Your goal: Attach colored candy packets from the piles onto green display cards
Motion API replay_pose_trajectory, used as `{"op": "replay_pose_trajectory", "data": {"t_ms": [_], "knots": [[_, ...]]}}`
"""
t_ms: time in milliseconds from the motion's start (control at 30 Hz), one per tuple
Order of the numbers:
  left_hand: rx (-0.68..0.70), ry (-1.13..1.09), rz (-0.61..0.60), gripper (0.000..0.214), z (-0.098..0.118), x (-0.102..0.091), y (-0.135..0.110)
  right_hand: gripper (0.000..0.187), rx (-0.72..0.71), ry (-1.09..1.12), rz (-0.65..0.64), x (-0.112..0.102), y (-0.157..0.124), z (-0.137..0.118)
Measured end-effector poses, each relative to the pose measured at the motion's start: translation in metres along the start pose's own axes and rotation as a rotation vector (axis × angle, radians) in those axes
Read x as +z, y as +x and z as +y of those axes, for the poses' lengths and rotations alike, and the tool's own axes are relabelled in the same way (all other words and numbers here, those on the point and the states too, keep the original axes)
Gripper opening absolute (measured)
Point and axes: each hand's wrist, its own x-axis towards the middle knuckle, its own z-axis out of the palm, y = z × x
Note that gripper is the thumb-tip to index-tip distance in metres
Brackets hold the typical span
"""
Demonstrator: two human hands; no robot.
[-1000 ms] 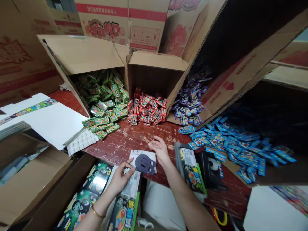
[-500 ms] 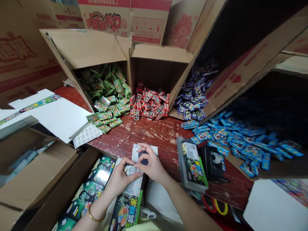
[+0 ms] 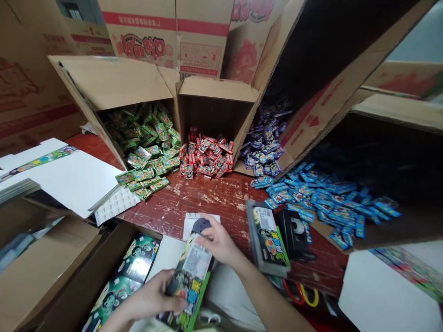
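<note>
A long black and green candy box (image 3: 195, 263) with a white label on its face lies tilted before me. My left hand (image 3: 155, 295) is closed around its lower part, thumb across the printed front. At the upper end, my right hand (image 3: 218, 240) is closed on the edge, its fingers beside a dark rounded tab (image 3: 200, 225). Behind that tab, a white paper sheet (image 3: 214, 220) rests on the red table (image 3: 159, 207). To the left of my left hand, an open carton (image 3: 104, 258) holds several green printed boxes (image 3: 138, 258).
Cartons spill green packets (image 3: 143, 175), red packets (image 3: 207, 159), purple packets (image 3: 265, 159) and blue packets (image 3: 339, 203) onto the table. A clear case with a similar printed pack (image 3: 270, 235) stands right, beside a black tape dispenser (image 3: 294, 230). White card sheets (image 3: 79, 180) lie left.
My left hand has moved from the box's top end down to its lower part. My right hand remains at the top, and the rounded tab shows more. The whole view has shifted slightly.
</note>
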Motion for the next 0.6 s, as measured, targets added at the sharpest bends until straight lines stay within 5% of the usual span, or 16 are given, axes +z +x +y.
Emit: {"op": "replay_pose_trajectory", "data": {"t_ms": [67,167,300,433,600], "knots": [[0.079,-0.186,-0.019,0.046,-0.003,-0.017,-0.008,0.073,-0.104,0.093,0.223,-0.014,0.004,-0.003],[0.356,-0.490,0.130,0.066,-0.007,-0.026,0.006,0.081,-0.229,0.210,0.429,-0.022,-0.005,-0.001],[0.554,-0.604,0.622,0.059,0.009,-0.006,0.049,0.094,-0.174,0.265,0.244,-0.008,-0.044,0.018],[0.577,-0.343,0.853,0.069,0.024,0.018,0.062,0.082,-0.244,0.109,0.218,0.007,-0.069,0.006],[0.549,0.006,0.793,0.078,0.005,0.038,0.046,0.068,-0.514,-0.178,0.299,0.029,-0.058,-0.012]]}}
